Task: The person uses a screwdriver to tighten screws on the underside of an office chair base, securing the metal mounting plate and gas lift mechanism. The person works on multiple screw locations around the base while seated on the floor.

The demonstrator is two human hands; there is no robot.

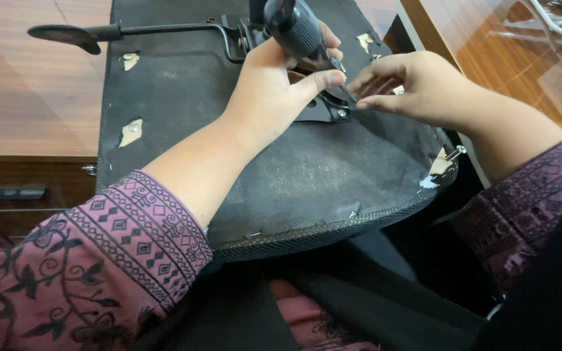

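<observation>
2 hands work on an upturned chair seat (307, 175) lying across the lap; the left hand (274, 91) is wrapped around the black cylinder (297, 29); the right hand (411, 84), fingers loosely apart, perhaps pinches a small fastener at the metal plate (330, 110).

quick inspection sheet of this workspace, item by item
surface: brown wooden desk with a drawer front, the seat propped against it
job's things: upturned office chair seat with black fabric underside, torn patches and staples along the edge; black metal mechanism plate; black ribbed cylinder; lever reaching left
clutter: nothing seen
grippers: left hand rests against the cylinder; right hand has fingertips at the plate's edge, what they pinch is too small to tell
cables: pale cords on the right desk
surroundings: second wooden desk at right; patterned purple sleeves
</observation>
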